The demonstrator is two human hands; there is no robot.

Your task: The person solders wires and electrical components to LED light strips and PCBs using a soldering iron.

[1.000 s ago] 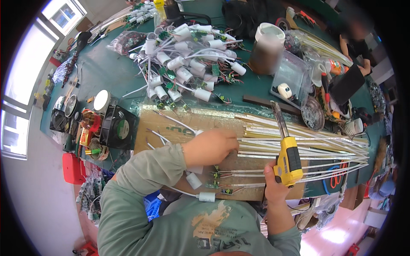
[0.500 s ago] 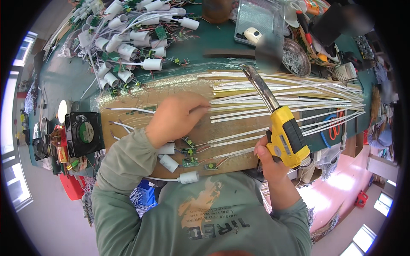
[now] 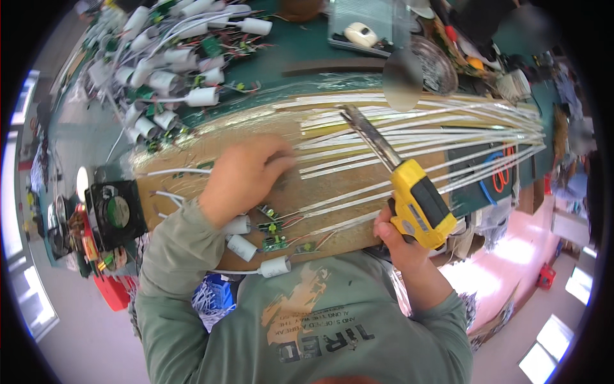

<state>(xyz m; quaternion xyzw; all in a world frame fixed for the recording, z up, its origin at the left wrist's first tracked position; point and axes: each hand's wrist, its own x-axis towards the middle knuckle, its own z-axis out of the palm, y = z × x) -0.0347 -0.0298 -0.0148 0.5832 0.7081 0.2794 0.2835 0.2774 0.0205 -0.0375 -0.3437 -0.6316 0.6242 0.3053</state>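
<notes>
Yellow gun [image 3: 422, 205], right of centre: gripped in right hand [image 3: 404, 242], nozzle [image 3: 373, 137] over white strips [image 3: 486, 136]. Left hand [image 3: 246, 171] curled near their left ends; I cannot tell whether pinching.

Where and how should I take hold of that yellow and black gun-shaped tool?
Take the gun-shaped tool by its thick yellow and black body, coming from the near side, where the right hand holds it. Its narrow metal barrel points forward and left, so gripping behind it seems best.
</notes>
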